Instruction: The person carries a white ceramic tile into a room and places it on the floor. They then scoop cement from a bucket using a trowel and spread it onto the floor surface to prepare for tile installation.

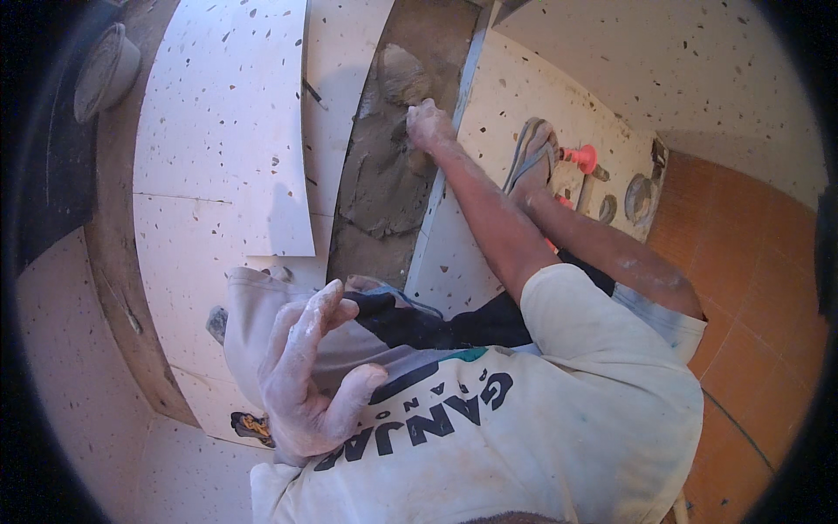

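Observation:
My right hand [430,128] is closed in a fist over a strip of wet grey mortar [381,188]. Just past it lies a rounded, mortar-coated blade that looks like a trowel [404,74]; any handle is hidden inside the fist. My left hand [314,367], pale with dust, is raised in front of my shirt. Its fingers are slightly bent, the thumb stands apart, and nothing is in it. Left of the mortar lie white speckled tiles [175,288], with a loose speckled tile [236,113] overlapping them. A thin pale edge [441,188] borders the mortar's right side.
A bucket [118,70] stands at upper left, and a dark pencil-like stick [314,94] lies on the tiles. My sandalled foot [531,166] rests right of the mortar, near a red object [583,159] and a round grey disc [640,199]. Orange tiled floor [733,253] extends at right.

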The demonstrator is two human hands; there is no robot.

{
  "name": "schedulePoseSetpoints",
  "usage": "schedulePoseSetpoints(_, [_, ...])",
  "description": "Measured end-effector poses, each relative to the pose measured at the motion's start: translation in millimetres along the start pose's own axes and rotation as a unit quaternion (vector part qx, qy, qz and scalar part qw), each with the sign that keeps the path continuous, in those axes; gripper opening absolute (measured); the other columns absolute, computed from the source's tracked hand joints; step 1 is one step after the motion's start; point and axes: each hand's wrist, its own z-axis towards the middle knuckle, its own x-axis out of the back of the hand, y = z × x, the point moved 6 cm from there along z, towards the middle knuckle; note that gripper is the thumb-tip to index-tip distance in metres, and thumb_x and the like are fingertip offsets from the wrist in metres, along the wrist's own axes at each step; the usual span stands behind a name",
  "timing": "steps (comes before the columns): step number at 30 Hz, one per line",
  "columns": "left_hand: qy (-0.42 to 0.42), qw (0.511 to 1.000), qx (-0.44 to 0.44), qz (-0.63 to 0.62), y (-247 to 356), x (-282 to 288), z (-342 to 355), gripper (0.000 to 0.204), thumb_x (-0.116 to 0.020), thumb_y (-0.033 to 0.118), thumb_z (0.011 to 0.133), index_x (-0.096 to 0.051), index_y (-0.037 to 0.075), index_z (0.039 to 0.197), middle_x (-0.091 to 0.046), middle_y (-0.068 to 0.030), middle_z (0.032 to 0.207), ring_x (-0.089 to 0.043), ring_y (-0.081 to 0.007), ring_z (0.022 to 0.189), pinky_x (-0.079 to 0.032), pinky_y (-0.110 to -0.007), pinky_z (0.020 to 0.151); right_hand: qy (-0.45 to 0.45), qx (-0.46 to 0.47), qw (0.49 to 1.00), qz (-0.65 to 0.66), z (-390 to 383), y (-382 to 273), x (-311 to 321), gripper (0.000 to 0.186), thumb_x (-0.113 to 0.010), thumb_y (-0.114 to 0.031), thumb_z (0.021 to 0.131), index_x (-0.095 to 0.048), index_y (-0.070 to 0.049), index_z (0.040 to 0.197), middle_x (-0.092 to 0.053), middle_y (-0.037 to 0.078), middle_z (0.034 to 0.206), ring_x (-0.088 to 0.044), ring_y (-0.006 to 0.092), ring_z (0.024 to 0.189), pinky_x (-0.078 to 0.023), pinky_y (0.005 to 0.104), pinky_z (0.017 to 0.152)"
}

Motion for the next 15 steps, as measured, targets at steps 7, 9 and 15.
schedulePoseSetpoints(7, [0.006, 0.999, -0.028, -0.020, 3, 0, 6, 0.067, -0.079, 0.020, 0.076, -0.050, -0.005, 0.132, -0.062, -0.0199, 0.103, -0.062, -0.0270, 0.095, -0.051, -0.036, 0.084, -0.011, 0.035, 0.990, -0.134, 38, 4, -9, 0.038, -0.038, -0.025, 0.097, -0.059, 0.000, 0.117, -0.057, 0.024, 0.122, -0.058, 0.0405, 0.113, -0.050, 0.0456, 0.093])
schedulePoseSetpoints(9, [0.015, 0.999, -0.037, -0.034, 4, 1, 4, 0.068, -0.079, 0.020, 0.076, -0.050, -0.005, 0.132, -0.062, -0.0214, 0.105, -0.062, -0.0269, 0.095, -0.051, -0.036, 0.083, 0.004, 0.022, 0.992, -0.121, 45, 9, -15, 0.037, -0.038, -0.021, 0.096, -0.062, -0.002, 0.117, -0.058, 0.023, 0.119, -0.059, 0.0398, 0.112, -0.051, 0.0448, 0.092])
schedulePoseSetpoints(15, [0.021, 0.996, -0.070, -0.054, 8, 4, -8, 0.071, -0.077, 0.018, 0.079, -0.044, 0.000, 0.139, -0.059, -0.0267, 0.118, -0.062, -0.0285, 0.095, -0.052, -0.038, 0.082, 0.015, 0.064, 0.992, -0.107, 18, 15, -25, 0.038, -0.041, -0.025, 0.095, -0.063, 0.002, 0.110, -0.066, 0.023, 0.101, -0.064, 0.0378, 0.100, -0.053, 0.0460, 0.087])
